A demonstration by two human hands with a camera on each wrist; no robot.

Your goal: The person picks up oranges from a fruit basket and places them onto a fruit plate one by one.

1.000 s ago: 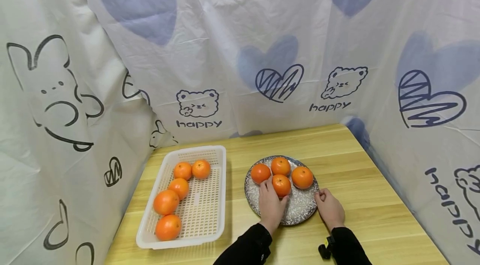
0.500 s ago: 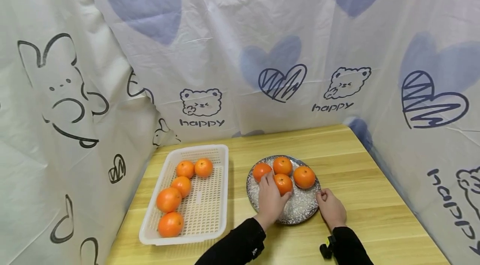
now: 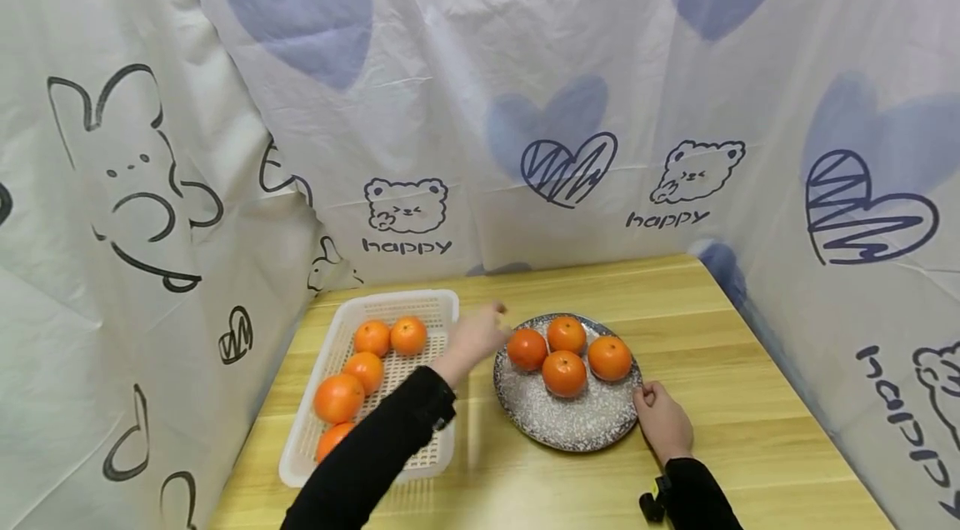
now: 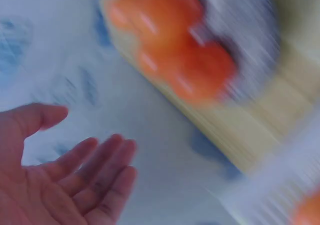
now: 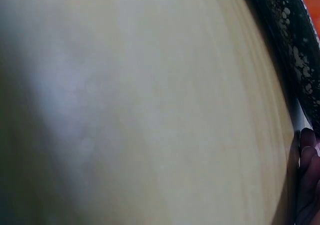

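My left hand (image 3: 478, 337) is in the air between the white basket and the speckled plate (image 3: 547, 422) in the head view. In the left wrist view its fingers (image 4: 107, 172) are spread apart, with nothing in them. Several oranges (image 3: 564, 374) sit grouped on the plate's far half. At the plate's right edge, my right hand (image 3: 664, 420) pinches the rim; in the right wrist view only some fingers (image 5: 309, 157) show below the dark rim (image 5: 292, 45). The white basket (image 3: 288, 463) holds several more oranges (image 3: 339, 398), the nearest partly hidden by my left sleeve.
Both containers stand on a wood-grain table (image 3: 720, 330). White cloth (image 3: 465, 97) printed with hearts and bears hangs behind and along the sides. The left sleeve (image 3: 375, 447) crosses over the basket's near right corner.
My left hand has left the front orange on the plate and swung left toward the basket. The orange stays on the plate. My right hand keeps its place at the rim.
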